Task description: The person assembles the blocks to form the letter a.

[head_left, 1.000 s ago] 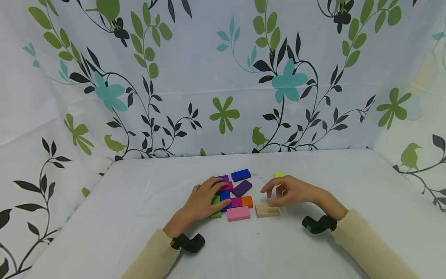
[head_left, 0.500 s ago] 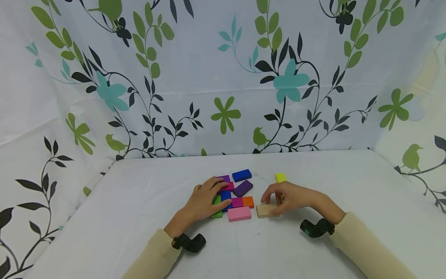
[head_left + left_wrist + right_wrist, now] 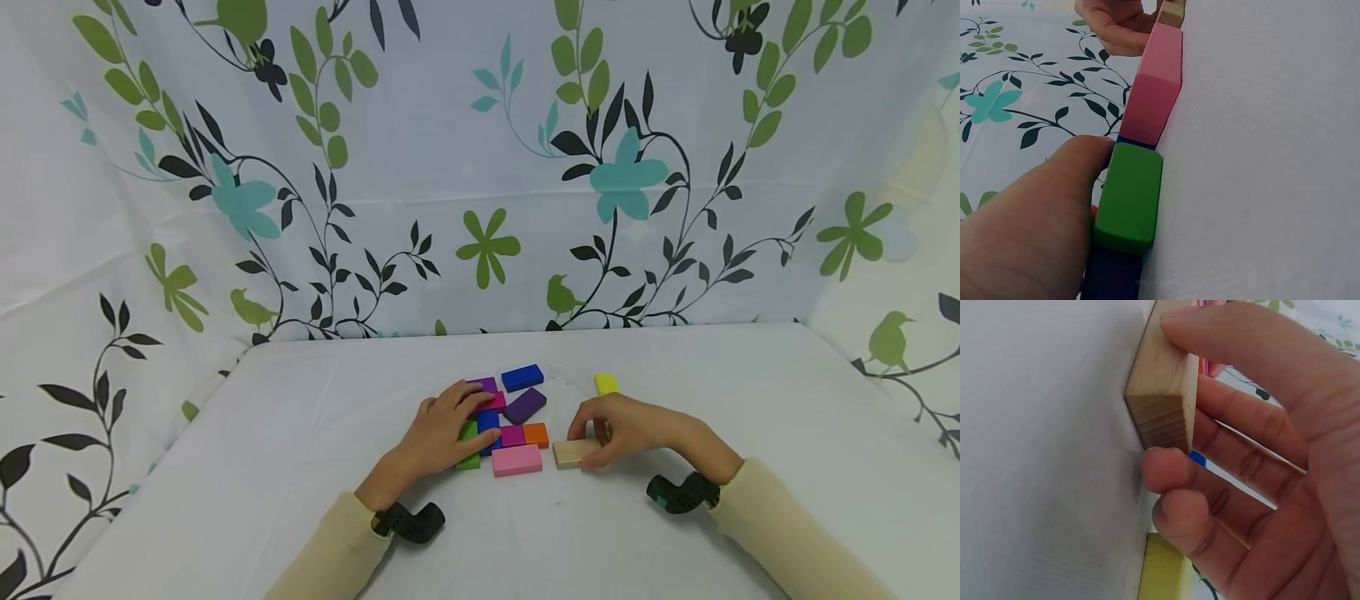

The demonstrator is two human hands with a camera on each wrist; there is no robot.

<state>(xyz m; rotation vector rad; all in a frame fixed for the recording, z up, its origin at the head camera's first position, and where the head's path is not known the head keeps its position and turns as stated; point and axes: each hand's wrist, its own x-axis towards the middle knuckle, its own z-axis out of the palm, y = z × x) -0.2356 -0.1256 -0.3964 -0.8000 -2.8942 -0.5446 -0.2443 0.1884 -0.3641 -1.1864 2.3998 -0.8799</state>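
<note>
My left hand (image 3: 431, 433) rests over a cluster of coloured blocks, its fingers on a magenta block (image 3: 492, 402) below a purple one (image 3: 486, 384). Its outstretched thumb reaches across a green block (image 3: 468, 460) to a blue block (image 3: 489, 422). A small magenta block (image 3: 512, 436), an orange block (image 3: 536, 435) and a pink block (image 3: 517, 461) lie to the right of the thumb. My right hand (image 3: 633, 427) pinches a plain wooden block (image 3: 572, 454) between thumb and fingers, right of the pink block with a gap. The wrist view shows the thumb on the wooden block's (image 3: 1157, 375) near face.
A dark purple block (image 3: 525, 406) lies askew beyond the cluster, with a blue block (image 3: 522, 377) behind it. Beyond the right hand lies a yellow block (image 3: 605, 383), partly covered. A white cloth covers the table (image 3: 555, 542); a leaf-patterned curtain (image 3: 420, 167) hangs behind.
My right hand has come down onto the wooden block and now pinches it, uncovering more of the yellow block. The left hand stays on the cluster.
</note>
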